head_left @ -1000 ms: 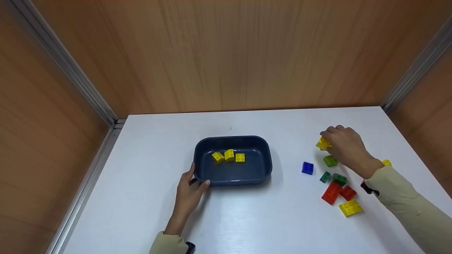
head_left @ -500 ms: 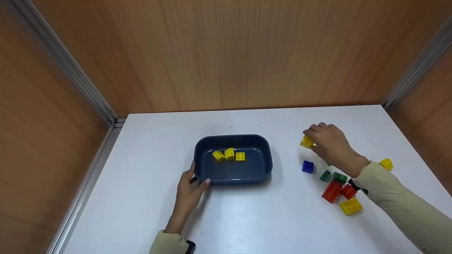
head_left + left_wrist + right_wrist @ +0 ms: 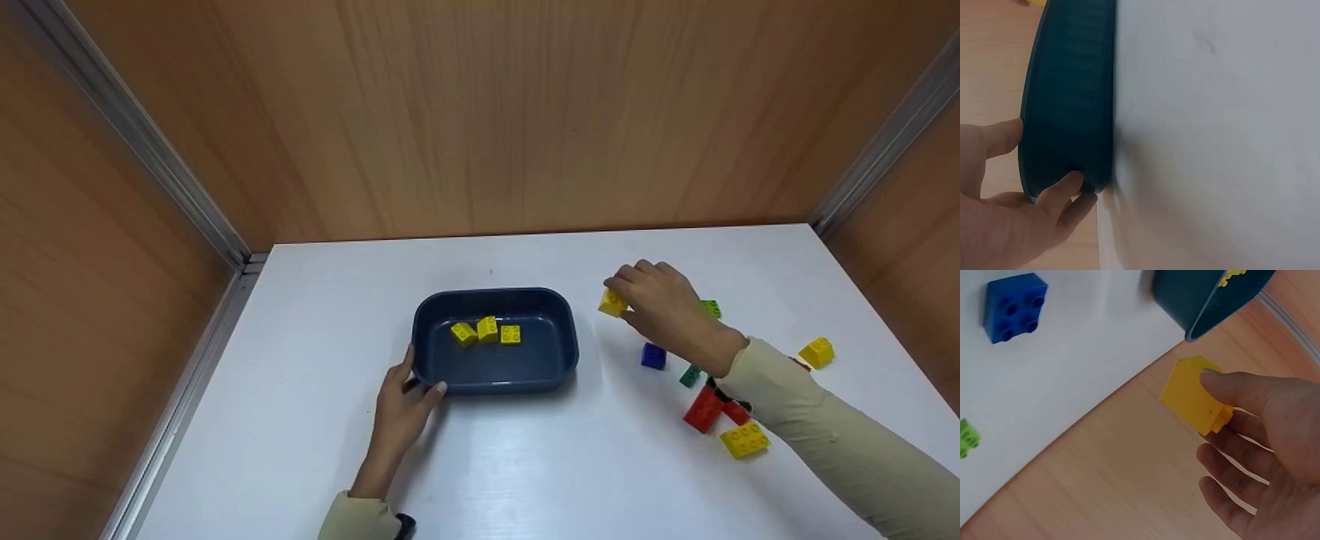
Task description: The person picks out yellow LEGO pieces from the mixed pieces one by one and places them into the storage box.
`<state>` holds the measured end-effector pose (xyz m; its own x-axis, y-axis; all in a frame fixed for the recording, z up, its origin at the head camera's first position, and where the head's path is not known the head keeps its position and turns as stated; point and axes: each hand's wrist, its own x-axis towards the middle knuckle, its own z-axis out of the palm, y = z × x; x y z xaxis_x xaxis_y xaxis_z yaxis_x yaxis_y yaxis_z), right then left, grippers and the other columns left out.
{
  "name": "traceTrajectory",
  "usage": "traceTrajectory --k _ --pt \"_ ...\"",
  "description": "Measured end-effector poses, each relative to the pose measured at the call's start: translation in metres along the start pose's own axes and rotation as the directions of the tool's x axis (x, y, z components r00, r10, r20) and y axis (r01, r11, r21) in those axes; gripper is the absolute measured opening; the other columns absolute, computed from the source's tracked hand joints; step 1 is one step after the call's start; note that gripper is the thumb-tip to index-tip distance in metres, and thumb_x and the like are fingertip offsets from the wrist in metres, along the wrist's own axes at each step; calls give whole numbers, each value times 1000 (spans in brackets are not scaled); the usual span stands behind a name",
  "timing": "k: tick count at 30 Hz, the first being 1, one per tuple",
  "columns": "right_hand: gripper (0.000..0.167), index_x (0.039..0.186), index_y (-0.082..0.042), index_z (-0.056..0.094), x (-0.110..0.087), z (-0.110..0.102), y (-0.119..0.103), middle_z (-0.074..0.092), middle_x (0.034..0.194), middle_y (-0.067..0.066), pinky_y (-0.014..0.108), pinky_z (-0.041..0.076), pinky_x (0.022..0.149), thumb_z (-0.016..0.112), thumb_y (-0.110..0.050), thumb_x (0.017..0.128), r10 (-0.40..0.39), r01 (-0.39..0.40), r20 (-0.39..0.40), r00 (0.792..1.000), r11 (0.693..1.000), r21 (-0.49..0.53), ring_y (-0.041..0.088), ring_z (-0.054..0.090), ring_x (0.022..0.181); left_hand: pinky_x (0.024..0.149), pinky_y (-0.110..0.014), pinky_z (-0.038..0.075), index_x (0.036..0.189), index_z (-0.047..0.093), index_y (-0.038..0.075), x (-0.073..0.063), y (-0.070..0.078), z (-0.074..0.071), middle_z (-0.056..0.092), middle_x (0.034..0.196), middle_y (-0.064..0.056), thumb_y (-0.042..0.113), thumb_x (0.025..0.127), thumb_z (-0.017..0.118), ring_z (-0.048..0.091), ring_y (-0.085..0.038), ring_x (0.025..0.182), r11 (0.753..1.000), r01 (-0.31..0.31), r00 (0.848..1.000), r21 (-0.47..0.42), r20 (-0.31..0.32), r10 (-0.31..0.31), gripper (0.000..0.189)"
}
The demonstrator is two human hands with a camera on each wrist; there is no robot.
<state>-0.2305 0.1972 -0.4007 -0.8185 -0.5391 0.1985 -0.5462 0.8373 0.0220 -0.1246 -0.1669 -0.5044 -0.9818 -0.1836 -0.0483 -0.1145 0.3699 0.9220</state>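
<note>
My right hand [image 3: 667, 304] pinches a yellow toy brick [image 3: 1193, 396] between thumb and fingers, above the table to the right of the dark blue tray [image 3: 495, 388]. In the right wrist view the brick's studs face the fingers and the tray's corner shows just beyond it. My left hand [image 3: 401, 409] holds the tray's near left corner. Its thumb [image 3: 1005, 138] lies at the rim and its fingers are curled against the end wall in the left wrist view. Inside the tray lie three yellow bricks [image 3: 487, 329], near its left and middle.
Beneath and around the right forearm lie a blue brick [image 3: 654, 356], a light green brick [image 3: 711, 308], a dark green brick [image 3: 690, 376], red bricks [image 3: 703, 409] and two yellow bricks [image 3: 745, 440]. Wooden panels [image 3: 480, 120] enclose the white table [image 3: 285, 360].
My right hand has moved left toward the tray with the yellow brick, uncovering a yellow brick at the far right. The left hand and tray have stayed put.
</note>
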Motion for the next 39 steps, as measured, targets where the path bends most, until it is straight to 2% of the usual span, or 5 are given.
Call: traceTrajectory --k 10,22,31,39 --pt "47 125 -5 74 15 1 -22 74 118 13 47 58 99 92 -10 82 -64 63 -28 998 998 -23 33 68 110 113 -52 50 165 29 0 0 0 0 44 155 -29 10 99 74 48 -51 142 1000 2 1000 -18 7 -2 81" --pt "39 121 -6 76 30 10 -42 76 114 11 44 60 96 90 -8 84 -140 139 -46 989 990 -31 30 70 104 114 -51 49 165 28 -1 -1 0 0 44 155 -30 10 98 74 48 -51 142 1000 4 1000 -23 8 -4 81" --pt "41 125 -4 75 39 16 -53 76 115 12 44 62 94 89 -9 86 -160 160 7 987 984 -77 30 71 103 114 -52 49 164 29 -2 1 1 1 44 155 -30 10 98 74 48 -50 142 1000 2 1000 -16 6 -2 81" --pt "39 125 -5 75 47 21 -59 76 116 11 44 61 95 86 -10 89 -169 171 41 985 984 -59 29 70 104 112 -49 51 164 28 -4 1 0 0 42 156 -31 6 97 74 47 -50 143 999 -18 1000 -46 8 18 81"
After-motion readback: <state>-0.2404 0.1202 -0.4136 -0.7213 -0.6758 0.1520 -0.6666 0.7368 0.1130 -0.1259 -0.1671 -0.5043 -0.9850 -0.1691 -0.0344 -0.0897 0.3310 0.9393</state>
